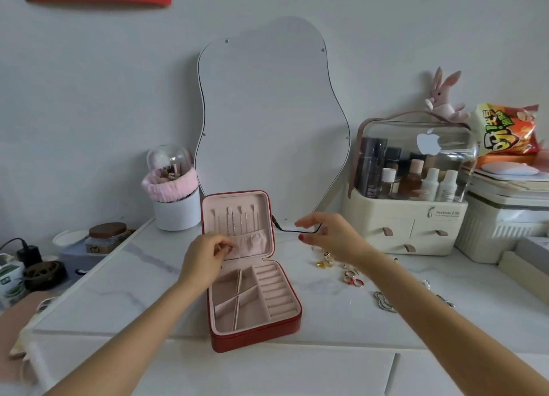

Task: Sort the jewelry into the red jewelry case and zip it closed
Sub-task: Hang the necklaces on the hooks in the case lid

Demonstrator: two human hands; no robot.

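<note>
The red jewelry case (pixel 255 336) lies open in the middle of the white marble tabletop, with pink lining, divided trays and ring rolls. Its lid (pixel 236 214) stands upright, and several thin necklaces (pixel 237 220) hang inside it above an elastic pocket (pixel 252 244). My left hand (pixel 205 259) is at the pocket's left edge, with thumb and fingers pinched on it. My right hand (pixel 326 235) hovers to the right of the lid with its fingers spread and nothing in it. Below it on the table lie several rings (pixel 353 278), gold earrings (pixel 323 262) and a silver bracelet (pixel 384 302).
A wavy mirror (pixel 267 113) leans on the wall behind the case, and a black cable (pixel 297 230) runs past the lid. A cream cosmetics organiser (pixel 404 217) stands at the right. A white brush holder (pixel 178 211) and jars stand at the left. More chains (pixel 445 300) lie at the far right.
</note>
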